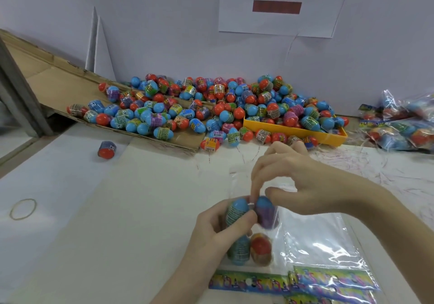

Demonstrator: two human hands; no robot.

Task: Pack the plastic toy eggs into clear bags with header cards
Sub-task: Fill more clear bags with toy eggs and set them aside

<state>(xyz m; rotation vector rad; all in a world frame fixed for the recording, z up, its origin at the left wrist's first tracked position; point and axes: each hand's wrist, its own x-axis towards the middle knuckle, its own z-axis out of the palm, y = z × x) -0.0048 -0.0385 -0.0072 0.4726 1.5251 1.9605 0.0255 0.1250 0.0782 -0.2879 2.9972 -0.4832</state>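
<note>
A clear bag [253, 266] with a colourful header card [246, 282] lies near the front of the table. Two eggs sit deep inside it: a blue one [238, 250] and a red-orange one [261, 248]. My left hand [211, 231] grips the bag around a blue-topped egg [237, 209] at its open end. My right hand [296, 181] pinches a second blue-topped egg with a purple label [266, 212] beside it, at the bag's mouth. A big heap of blue and red eggs [211, 108] lies at the back.
A yellow tray [293, 129] and a slanted cardboard sheet [54, 85] hold part of the heap. One stray egg [106, 149] lies left. Empty bags with header cards [328, 278] lie at front right, filled bags [404, 125] at far right, a rubber band [23, 209] at left.
</note>
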